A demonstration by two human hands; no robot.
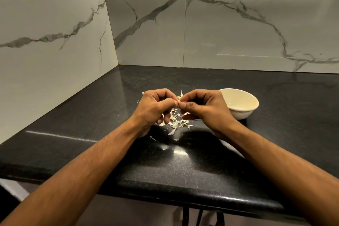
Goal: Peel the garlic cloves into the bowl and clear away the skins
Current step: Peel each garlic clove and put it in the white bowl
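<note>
we had both hands pinching one garlic clove (178, 101), left hand (156, 108), right hand (203, 108), skins (176, 121) scattered underneath, bowl (240, 113) just beside

text: none legible | labels, brands, numbers, signs: none — nothing readable on any surface in view

Dim, warm light falls on the black countertop (229, 152), glare patches shining near its front edge beside dark arm shadows. Streaks gleam on the marble wall (238, 24) behind it. Wide-angle distortion bends the edges.
</note>
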